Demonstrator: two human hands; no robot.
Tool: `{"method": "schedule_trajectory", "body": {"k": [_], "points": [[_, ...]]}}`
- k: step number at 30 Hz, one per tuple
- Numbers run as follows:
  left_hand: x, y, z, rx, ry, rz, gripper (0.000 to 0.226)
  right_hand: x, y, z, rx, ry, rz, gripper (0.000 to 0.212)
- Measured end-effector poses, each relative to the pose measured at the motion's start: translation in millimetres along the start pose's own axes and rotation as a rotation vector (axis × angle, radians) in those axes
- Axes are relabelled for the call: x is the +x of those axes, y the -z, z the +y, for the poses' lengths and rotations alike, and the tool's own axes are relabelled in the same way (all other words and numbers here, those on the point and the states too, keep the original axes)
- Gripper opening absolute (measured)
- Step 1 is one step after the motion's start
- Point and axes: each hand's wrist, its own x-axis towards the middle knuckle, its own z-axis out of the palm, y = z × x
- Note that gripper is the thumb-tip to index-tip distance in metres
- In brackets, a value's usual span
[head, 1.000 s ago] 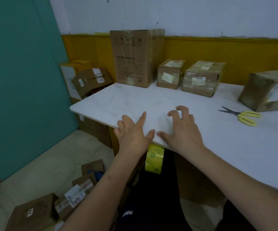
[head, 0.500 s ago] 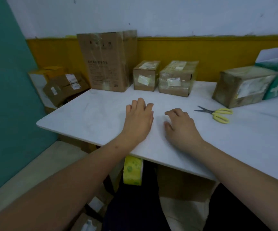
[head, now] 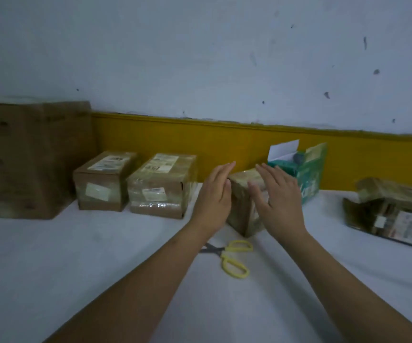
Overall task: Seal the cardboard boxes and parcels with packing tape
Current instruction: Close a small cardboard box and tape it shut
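A tape-wrapped brown parcel [head: 243, 206] stands on the white table [head: 101, 268] at the middle back. My left hand [head: 215, 196] is at its left side and my right hand [head: 278, 199] is in front of its right face, both with straight fingers; I cannot tell whether they touch it. Two small taped boxes [head: 101, 184] [head: 160, 186] sit to the left. No tape roll is in view.
Yellow-handled scissors [head: 232, 258] lie under my left forearm. A tall cardboard box [head: 26, 159] stands at the far left. An open green carton [head: 306, 169] is behind the parcel, and a crumpled wrapped parcel [head: 393, 211] lies at the right.
Both hands have lifted off the table's front edge and reached forward to either side of the brown parcel. The view has swung right and up, so the tape roll below the table is out of sight.
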Motion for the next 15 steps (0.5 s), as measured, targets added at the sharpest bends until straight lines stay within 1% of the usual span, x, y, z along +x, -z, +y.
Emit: {"method": "schedule_trajectory", "body": {"k": [1, 2, 3, 5, 7, 9, 11, 13, 15], "points": [[9, -10, -9, -0.062, 0.02, -0.037, 0.04, 5, -10, 4, 0.016, 0.008, -0.03, 0.071], [14, -19, -19, -0.116, 0.038, -0.066, 0.039, 8, -21, 9, 0.034, 0.019, -0.036, 0.069], [18, -27, -28, -0.161, 0.042, -0.083, 0.037, 7, -30, 13, 0.036, 0.033, -0.016, 0.062], [20, -33, -43, -0.199, -0.006, -0.076, 0.035, 8, -42, 16, 0.013, 0.048, 0.044, 0.049], [21, -32, -53, -0.173, -0.07, -0.1, 0.033, 11, -48, 15, 0.005, 0.055, 0.073, 0.043], [21, -27, -56, -0.126, -0.117, -0.16, 0.032, 11, -51, 15, 0.027, 0.037, 0.091, 0.042], [21, -23, -57, -0.096, -0.135, -0.183, 0.033, 10, -52, 14, 0.028, 0.039, 0.1, 0.042], [21, -22, -56, -0.101, -0.136, -0.188, 0.034, 9, -53, 13, 0.032, 0.03, 0.108, 0.043], [19, -23, -53, -0.158, -0.105, -0.172, 0.031, 8, -51, 11, 0.053, 0.035, 0.111, 0.045]]}}
